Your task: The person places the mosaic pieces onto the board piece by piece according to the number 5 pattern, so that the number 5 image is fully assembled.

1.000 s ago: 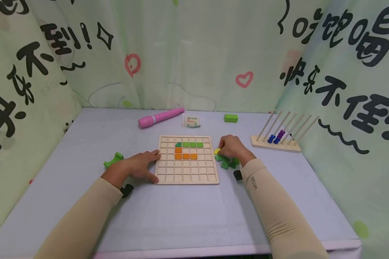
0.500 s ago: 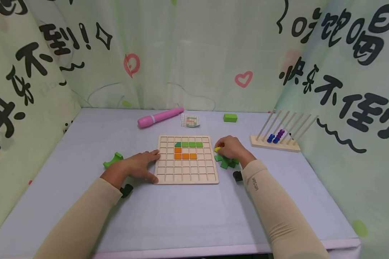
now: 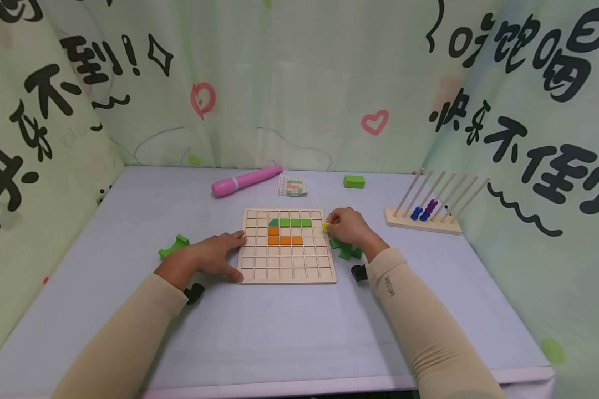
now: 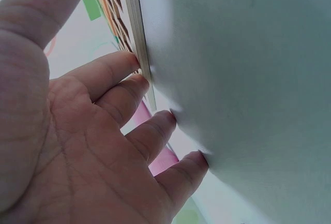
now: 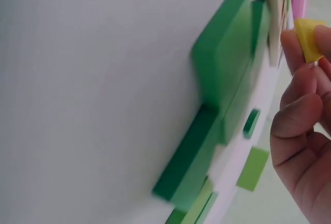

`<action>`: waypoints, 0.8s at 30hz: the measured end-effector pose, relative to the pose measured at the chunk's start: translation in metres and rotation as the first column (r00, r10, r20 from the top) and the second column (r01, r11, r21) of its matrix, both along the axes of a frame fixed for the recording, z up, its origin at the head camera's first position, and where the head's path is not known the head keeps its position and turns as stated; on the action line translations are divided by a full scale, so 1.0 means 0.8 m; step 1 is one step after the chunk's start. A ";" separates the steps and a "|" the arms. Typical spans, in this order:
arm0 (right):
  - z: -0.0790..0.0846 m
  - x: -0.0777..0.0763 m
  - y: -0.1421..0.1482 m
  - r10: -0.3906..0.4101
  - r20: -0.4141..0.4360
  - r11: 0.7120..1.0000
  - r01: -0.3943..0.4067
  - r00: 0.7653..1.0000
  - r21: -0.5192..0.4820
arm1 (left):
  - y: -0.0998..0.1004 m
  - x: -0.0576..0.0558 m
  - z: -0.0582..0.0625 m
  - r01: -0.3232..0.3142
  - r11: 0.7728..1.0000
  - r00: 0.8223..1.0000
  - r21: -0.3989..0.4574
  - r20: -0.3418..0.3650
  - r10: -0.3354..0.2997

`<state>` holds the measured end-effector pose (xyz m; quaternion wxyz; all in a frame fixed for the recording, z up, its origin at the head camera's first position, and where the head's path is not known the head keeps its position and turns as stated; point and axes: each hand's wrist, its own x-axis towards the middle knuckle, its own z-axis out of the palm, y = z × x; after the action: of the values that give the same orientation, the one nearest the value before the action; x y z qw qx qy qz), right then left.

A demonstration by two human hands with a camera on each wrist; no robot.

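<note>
A wooden grid board (image 3: 289,266) lies flat on the table. Green tiles (image 3: 296,223) fill part of one row, and orange tiles (image 3: 273,231) sit below them. My left hand (image 3: 208,256), fingers spread, rests against the board's left edge; its fingertips touch that edge in the left wrist view. Between thumb and fingers, my right hand (image 3: 353,228) pinches a small yellow block (image 5: 309,39) at the board's upper right edge. Under and beside that hand lies a pile of green blocks (image 3: 346,251), partly hidden by it in the head view.
Behind the board lie a pink pen-shaped object (image 3: 247,181), a patterned card (image 3: 293,187) and a green block (image 3: 354,182). A wooden peg stand (image 3: 421,223) with blue and purple beads stands at the right. A green curved block (image 3: 173,247) lies beside the left wrist.
My right hand has moved left from above the green pile to the board's right edge, carrying the yellow block. The left hand stays in place.
</note>
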<state>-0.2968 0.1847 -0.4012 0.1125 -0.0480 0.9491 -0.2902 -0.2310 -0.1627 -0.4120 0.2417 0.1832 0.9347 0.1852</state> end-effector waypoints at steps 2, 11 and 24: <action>0.001 0.000 -0.004 0.008 0.004 1.000 -0.008 1.000 -0.009 | 0.000 0.000 0.000 -0.002 1.000 1.000 0.006 0.001 0.002; -0.001 0.005 -0.026 0.090 0.022 0.996 -0.089 0.996 -0.025 | -0.001 0.002 0.003 -0.005 1.000 1.000 0.016 0.005 0.005; 0.000 0.012 -0.045 0.125 0.107 0.992 -0.125 0.986 0.001 | -0.002 0.002 0.003 -0.019 1.000 1.000 0.024 0.011 0.019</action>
<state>-0.2873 0.1485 -0.4011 0.1812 -0.0915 0.9380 -0.2811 -0.2296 -0.1644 -0.4099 0.2429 0.1762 0.9328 0.1995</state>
